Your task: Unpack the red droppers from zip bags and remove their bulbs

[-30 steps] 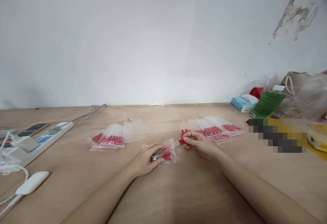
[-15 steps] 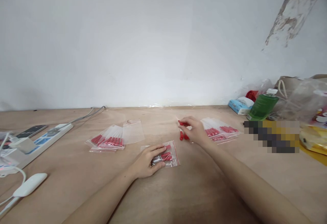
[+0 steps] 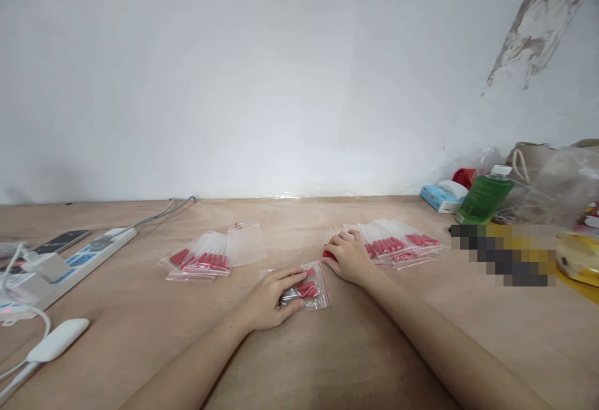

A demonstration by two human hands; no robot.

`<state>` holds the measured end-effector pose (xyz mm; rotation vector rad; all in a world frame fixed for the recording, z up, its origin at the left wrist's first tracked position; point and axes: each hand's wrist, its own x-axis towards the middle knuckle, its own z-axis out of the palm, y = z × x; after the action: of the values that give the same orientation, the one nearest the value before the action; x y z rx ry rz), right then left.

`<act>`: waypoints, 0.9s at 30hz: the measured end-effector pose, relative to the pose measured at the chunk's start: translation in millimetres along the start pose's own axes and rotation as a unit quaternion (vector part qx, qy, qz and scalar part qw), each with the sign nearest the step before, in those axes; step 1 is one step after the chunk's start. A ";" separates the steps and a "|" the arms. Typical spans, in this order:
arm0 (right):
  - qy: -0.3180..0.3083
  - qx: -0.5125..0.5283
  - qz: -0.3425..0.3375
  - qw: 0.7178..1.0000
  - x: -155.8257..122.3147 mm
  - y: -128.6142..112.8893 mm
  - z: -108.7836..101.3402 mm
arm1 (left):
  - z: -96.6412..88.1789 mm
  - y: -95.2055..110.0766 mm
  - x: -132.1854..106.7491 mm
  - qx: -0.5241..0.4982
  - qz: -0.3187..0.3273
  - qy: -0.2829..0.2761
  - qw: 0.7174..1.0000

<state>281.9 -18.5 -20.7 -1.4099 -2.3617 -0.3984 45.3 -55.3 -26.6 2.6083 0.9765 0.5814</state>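
Observation:
My left hand (image 3: 276, 297) lies on a clear zip bag (image 3: 322, 301), its thumb and fingers apart. Inside that bag are a few red-ended pieces (image 3: 307, 289) with dark shafts, partly covered by the hand. To the right, my right hand (image 3: 347, 255) curls its fingers down over red-ended pieces (image 3: 329, 253) on the table. Most of what it grips is hidden under the palm. Pale, thin shafts show just beyond its fingertips. Right beside this hand a fan of bags with red-ended pieces (image 3: 386, 246) is spread out.
Another fan of filled bags (image 3: 206, 257) lies on the left, with a flat translucent bag (image 3: 246, 244) against it. A power strip (image 3: 88, 260) with cables and a phone (image 3: 63, 241) stand far left. On the right are a tissue pack (image 3: 442, 196), a green bottle (image 3: 484, 195) and plastic bags.
My right hand has lowered from a raised pinch on a red end to lie curled over the red-ended pieces. My left hand stays on the bag.

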 end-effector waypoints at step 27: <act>-0.051 0.321 0.068 0.943 -48.9 -32.7 -11.5 | 10.1 12.5 -0.3 -0.037 0.018 0.003 0.999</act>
<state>276.2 -76.7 -33.9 -1.2684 -2.1512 0.4601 56.8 -65.9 -30.4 2.5662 0.8942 0.6231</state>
